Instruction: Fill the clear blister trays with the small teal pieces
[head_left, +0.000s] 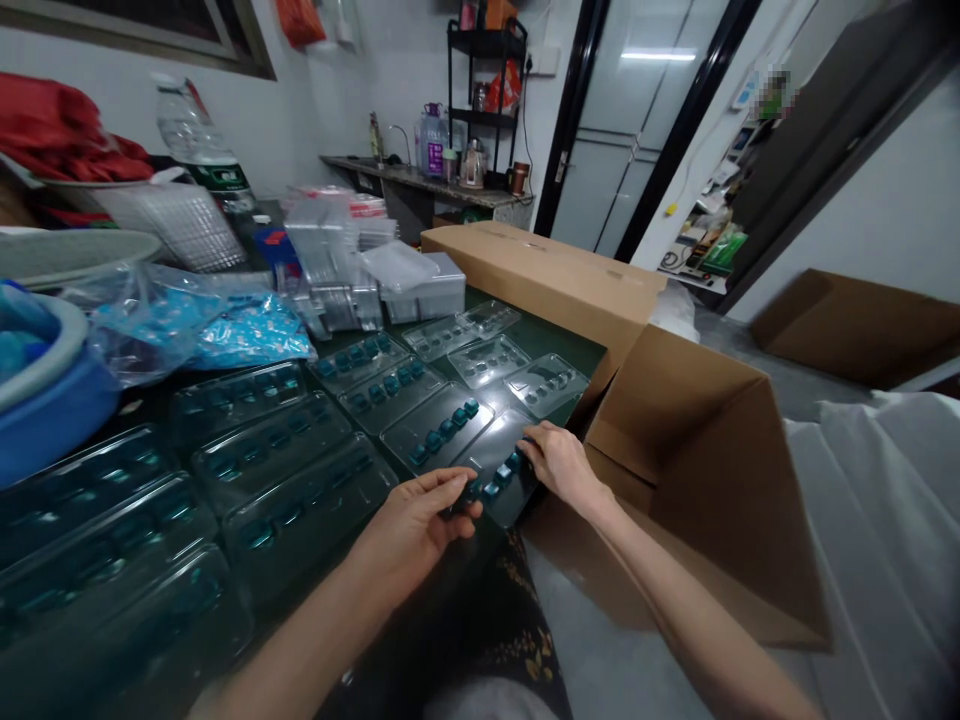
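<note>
My left hand point(417, 520) and my right hand point(561, 464) both grip a clear plastic blister tray point(498, 470) at the near edge of a dark green table point(551, 338). The tray holds several small teal pieces. My left thumb and fingers pinch its near left end. Over the far right end, the fingers of my right hand curl. More clear trays with teal pieces point(439, 426) lie in rows to the left. Three trays farther back point(489, 357) look unfilled.
An open cardboard box point(697, 470) stands right of the table. A long flat carton point(547, 275) lies behind. Bags of blue pieces point(225, 330), a blue basin point(45, 400), stacks of clear trays point(337, 260) and a water bottle point(196, 130) crowd the left.
</note>
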